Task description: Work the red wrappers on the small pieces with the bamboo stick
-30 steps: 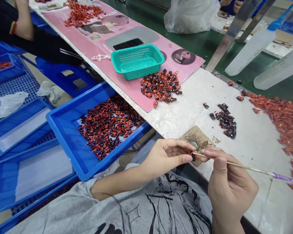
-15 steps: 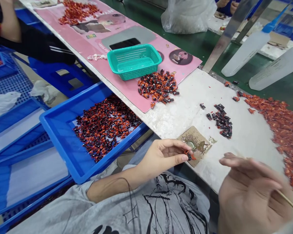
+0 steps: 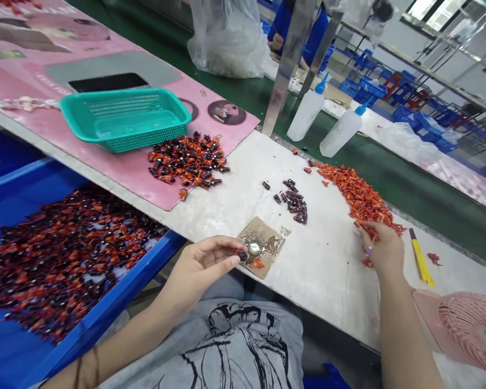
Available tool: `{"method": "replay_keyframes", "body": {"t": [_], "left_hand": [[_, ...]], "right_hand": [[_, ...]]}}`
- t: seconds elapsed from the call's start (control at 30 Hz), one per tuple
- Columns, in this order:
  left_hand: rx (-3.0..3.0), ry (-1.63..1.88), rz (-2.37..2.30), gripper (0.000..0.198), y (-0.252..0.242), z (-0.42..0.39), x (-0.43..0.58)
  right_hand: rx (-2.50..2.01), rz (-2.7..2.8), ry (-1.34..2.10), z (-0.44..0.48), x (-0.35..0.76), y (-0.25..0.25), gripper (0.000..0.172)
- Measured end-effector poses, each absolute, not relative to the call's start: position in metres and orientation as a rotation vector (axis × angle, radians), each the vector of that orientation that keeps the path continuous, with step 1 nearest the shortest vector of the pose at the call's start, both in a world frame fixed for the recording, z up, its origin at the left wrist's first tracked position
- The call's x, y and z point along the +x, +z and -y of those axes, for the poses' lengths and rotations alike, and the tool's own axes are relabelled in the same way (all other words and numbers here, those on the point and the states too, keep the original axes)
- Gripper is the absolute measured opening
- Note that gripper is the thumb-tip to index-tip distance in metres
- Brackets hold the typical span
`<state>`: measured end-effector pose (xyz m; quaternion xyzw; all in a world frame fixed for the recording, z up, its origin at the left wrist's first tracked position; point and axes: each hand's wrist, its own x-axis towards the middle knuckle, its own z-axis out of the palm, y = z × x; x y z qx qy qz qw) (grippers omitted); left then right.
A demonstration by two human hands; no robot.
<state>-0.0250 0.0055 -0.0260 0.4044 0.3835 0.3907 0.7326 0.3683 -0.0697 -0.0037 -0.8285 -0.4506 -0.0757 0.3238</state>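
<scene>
My left hand (image 3: 204, 265) pinches a small black and orange plastic part (image 3: 240, 254) between thumb and fingertips, just beside a cardboard square (image 3: 272, 259). On that cardboard sit a small round cap (image 3: 254, 248) with shiny liquid and a loose orange piece (image 3: 256, 263). My right hand (image 3: 383, 246) is at the near end of a heap of orange plastic pieces (image 3: 356, 189), its fingers closed. A thin stick (image 3: 368, 252) pokes out below those fingers; whether they also grip an orange piece is hard to make out. Black plastic pieces (image 3: 295, 202) lie between the hands, farther back.
A green basket (image 3: 125, 138) stands on a pink mat beside a pile of joined black-orange parts (image 3: 190, 162). At lower left is a blue tray (image 3: 20, 351) of such parts. Two squeeze bottles (image 3: 308, 113), a metal post (image 3: 285, 70), a yellow cutter (image 3: 420, 259) and a pink fan (image 3: 476, 329) stand around.
My view has swung right. My right hand has moved from the near right to the orange heap. My left hand still holds its part near the cardboard, where a loose orange piece now shows.
</scene>
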Motion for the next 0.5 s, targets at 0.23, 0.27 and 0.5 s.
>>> {"method": "replay_keyframes", "body": {"t": [0.23,0.27,0.5], "left_hand": [[0.839,0.848,-0.795,0.021,-0.018,-0.005,-0.019],[0.818,0.83,-0.776,0.022,-0.014,-0.005,-0.018],[0.606,0.709,-0.449,0.03,-0.004,-0.006,0.002]], "right_hand": [[-2.03,1.179,-0.053,0.048,0.345,0.001,0.019],[-1.972,1.173,-0.031,0.05,0.33,0.003,0.016],[-1.462,1.098,0.364,0.067,0.205,0.0,0.021]]}}
